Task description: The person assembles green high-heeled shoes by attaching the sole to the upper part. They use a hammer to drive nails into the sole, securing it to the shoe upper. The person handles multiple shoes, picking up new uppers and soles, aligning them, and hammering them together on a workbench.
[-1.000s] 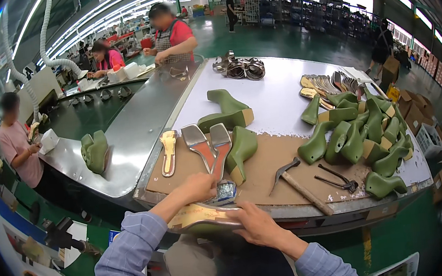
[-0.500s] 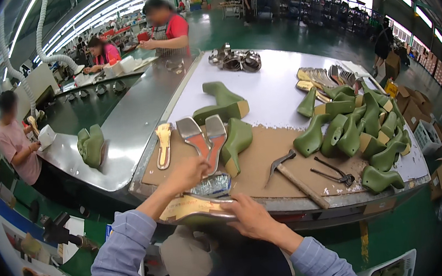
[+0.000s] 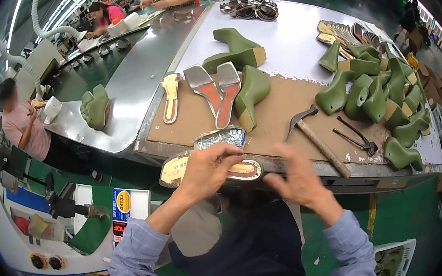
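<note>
My left hand (image 3: 211,171) is closed in a pinch above a pale shoe insole (image 3: 176,169) with a brown rim. Whatever sits between the fingertips is too small to make out. The insole lies across my lap at the table's front edge, its middle hidden by that hand. My right hand (image 3: 303,180), smeared by motion, has thumb and fingers apart and touches nothing visible. Just beyond it lies a hammer (image 3: 321,146) with a wooden handle. A small tray of shiny metal bits, like nails, (image 3: 223,137) stands behind my left hand.
Pincers (image 3: 358,137) lie right of the hammer, near a heap of green shoe lasts (image 3: 373,95). Two metallic-and-red insoles (image 3: 216,92), a pale insole (image 3: 172,100) and a green last (image 3: 253,94) rest on the brown board (image 3: 277,105). Co-workers stand at the left and back.
My left hand has come from the nail tray to the insole. My right hand has let go of the insole's end and moved right, toward the hammer. The view has tipped downward.
</note>
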Demonstrator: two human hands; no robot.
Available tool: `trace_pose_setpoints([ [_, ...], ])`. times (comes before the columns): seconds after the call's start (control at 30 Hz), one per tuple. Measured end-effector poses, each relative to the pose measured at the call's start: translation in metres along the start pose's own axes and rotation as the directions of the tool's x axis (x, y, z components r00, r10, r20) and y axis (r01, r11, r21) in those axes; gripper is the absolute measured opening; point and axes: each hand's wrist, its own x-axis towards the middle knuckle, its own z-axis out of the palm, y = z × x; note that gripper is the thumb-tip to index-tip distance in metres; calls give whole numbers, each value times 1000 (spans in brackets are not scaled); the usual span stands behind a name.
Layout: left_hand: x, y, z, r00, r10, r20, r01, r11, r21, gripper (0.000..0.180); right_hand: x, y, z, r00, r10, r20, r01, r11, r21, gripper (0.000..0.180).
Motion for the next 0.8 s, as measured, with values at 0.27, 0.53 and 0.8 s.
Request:
trace_pose_setpoints([
  [0.27,8,-4,13,975,190,116,-217,924,315,9,-50,84,-62,892,437,116,-278,733,-620,53],
  [0.53,2,0,12,994,59,88,-88,919,384,11,-71,16,-69,740,672,-33,-578,660,479,43],
  [0.8,4,-3,13,975,193,108,-220,899,378,10,-82,-19,-69,872,485,66,-458,761,459,43],
])
